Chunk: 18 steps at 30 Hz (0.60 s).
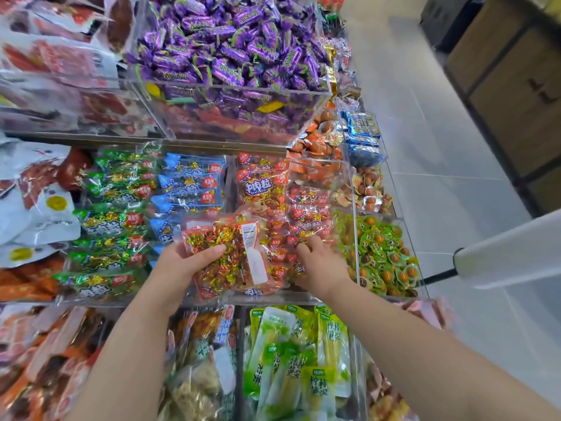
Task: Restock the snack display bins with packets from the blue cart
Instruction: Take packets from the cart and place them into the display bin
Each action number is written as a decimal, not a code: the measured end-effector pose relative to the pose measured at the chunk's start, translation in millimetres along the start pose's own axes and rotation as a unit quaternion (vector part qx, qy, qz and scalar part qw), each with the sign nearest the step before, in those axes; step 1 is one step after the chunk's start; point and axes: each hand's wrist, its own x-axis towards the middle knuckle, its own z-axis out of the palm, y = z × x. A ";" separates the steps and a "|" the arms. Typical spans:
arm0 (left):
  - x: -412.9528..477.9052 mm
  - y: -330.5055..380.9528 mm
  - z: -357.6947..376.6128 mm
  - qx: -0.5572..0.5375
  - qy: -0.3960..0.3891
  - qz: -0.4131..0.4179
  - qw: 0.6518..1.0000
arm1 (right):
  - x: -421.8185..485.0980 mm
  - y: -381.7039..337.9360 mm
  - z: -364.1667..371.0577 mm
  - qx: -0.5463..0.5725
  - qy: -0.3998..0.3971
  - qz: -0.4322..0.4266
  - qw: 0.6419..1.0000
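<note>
A red packet (227,253) is gripped by the left hand (182,264) over its bin (303,295); stock (264,186) there is pressed down by the right hand (321,268) (fingers straight). Overfilled, packets could be spilled forward.

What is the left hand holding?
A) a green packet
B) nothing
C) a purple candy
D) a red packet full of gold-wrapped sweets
D: the left hand grips a red packet of gold-wrapped sweets, with its thumb lying across the packet's front.
</note>
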 end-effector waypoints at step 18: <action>-5.5 4.1 14.0 0.014 0.008 -0.002 1.000 | 14.6 10.9 -18.1 0.204 -0.020 0.068 0.976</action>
